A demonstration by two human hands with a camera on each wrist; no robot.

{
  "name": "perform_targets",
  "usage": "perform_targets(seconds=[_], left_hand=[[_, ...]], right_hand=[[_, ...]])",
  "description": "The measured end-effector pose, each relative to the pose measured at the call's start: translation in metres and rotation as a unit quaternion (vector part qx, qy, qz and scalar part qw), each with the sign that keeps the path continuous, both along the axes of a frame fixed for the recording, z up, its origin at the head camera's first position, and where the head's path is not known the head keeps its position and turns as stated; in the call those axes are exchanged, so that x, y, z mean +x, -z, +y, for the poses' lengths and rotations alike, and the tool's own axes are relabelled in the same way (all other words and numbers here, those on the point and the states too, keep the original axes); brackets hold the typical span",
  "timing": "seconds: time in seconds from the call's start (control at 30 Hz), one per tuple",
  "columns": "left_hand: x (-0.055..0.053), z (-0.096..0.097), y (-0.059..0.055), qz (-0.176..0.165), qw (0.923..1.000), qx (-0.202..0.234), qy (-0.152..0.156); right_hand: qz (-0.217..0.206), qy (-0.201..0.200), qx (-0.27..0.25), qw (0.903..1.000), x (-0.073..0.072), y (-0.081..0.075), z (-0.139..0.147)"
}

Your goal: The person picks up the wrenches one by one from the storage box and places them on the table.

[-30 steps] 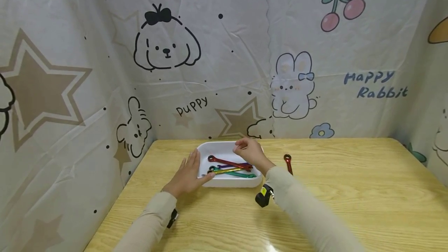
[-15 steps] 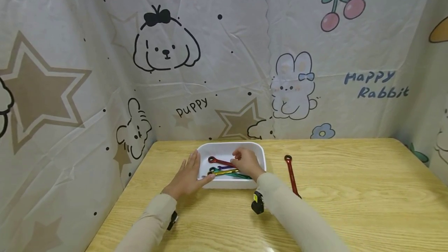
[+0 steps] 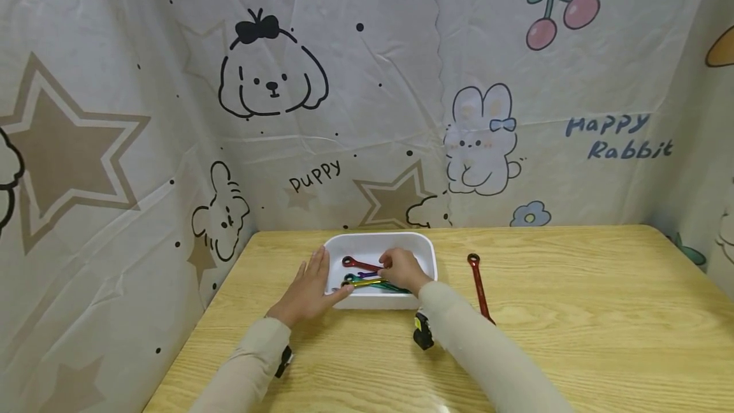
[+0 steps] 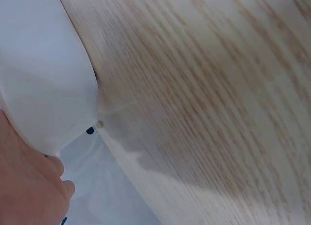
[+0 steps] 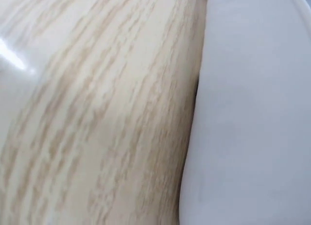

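White plastic tray [image 3: 375, 301], head view: left hand [image 3: 308, 285] straight-fingered at rim, gripping nothing; right hand [image 3: 402, 270] curled, hold unclear, red metal ratchet wrench [image 3: 360, 264] inside tray, leftward from it; best lifted gently. Left wrist: brace tray steadily. Right wrist: hand unseen.

Desk [image 3: 596, 311] of yellowish wood grain, far right corner rounded. Pale cloth [image 3: 395, 5] hangs behind desk and at both sides, creased, printed with puppy [image 3: 273, 69], rabbit [image 3: 480, 161], cherries [image 3: 582, 11], brown stars [image 3: 69, 152], blue flower [image 3: 522, 217]. Bright glare [image 5: 13, 56] on desk's near part.
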State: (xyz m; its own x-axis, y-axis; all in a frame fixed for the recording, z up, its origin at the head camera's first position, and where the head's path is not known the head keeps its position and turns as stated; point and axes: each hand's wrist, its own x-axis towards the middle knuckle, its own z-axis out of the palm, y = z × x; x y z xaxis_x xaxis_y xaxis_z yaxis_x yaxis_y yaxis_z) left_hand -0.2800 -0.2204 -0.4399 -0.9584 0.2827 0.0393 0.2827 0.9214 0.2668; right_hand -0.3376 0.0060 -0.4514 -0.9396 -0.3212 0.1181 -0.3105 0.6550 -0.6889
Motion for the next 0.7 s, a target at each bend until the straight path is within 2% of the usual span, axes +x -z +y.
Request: perform_targets(seconds=[0.17,0.3,0.43,0.7], left_hand=[[0.0024,0.0003,-0.0015,-0.003,1.0000,0.001,-0.003],[0.0019,0.0001,-0.0014,-0.001,1.0000,-0.002,-0.002],[0.0013,-0.0002,-0.0016,0.003,1.0000,-0.004,0.000],[0.0002,-0.0010,0.0014,0.005,1.0000,0.006,0.000]], right_hand=[[0.022,-0.012,0.069,0.9973,-0.0012,0.0020,-0.0035],[0.035,-0.004,0.101,0.9943,-0.0012,0.0013,-0.0047],[0.040,0.005,0.105,0.9936,-0.0023,0.0014,-0.0046],[0.046,-0.015,0.109,0.9929,-0.0048,0.0028,-0.0050]])
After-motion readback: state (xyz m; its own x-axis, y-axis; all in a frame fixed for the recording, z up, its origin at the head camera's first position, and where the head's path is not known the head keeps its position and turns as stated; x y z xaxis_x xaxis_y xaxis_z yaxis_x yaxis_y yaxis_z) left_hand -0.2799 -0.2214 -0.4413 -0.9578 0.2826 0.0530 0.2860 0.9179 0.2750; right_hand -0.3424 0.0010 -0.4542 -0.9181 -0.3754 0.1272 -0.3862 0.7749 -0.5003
